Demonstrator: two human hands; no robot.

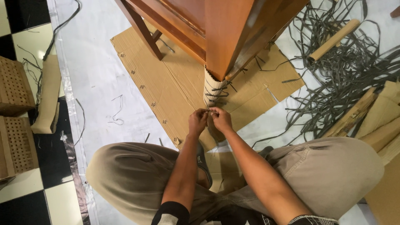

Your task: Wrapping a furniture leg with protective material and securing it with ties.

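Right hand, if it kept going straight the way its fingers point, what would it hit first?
Probably the cardboard wrap bound with dark strapping on the wooden furniture leg, just beyond the right hand. Depth is hard to judge.

Cardboard wrap (212, 89) round foot of wooden furniture leg (225, 37), upright, pale, torn top edge; dark strap (216, 95) wound across it, ends pinched at fingertips.

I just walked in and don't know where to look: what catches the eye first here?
Both hands, left hand and right hand, meet at centre, pinching a dark strap on the cardboard-wrapped leg of a wooden furniture piece. A tangled pile of dark straps sprawls at upper right.
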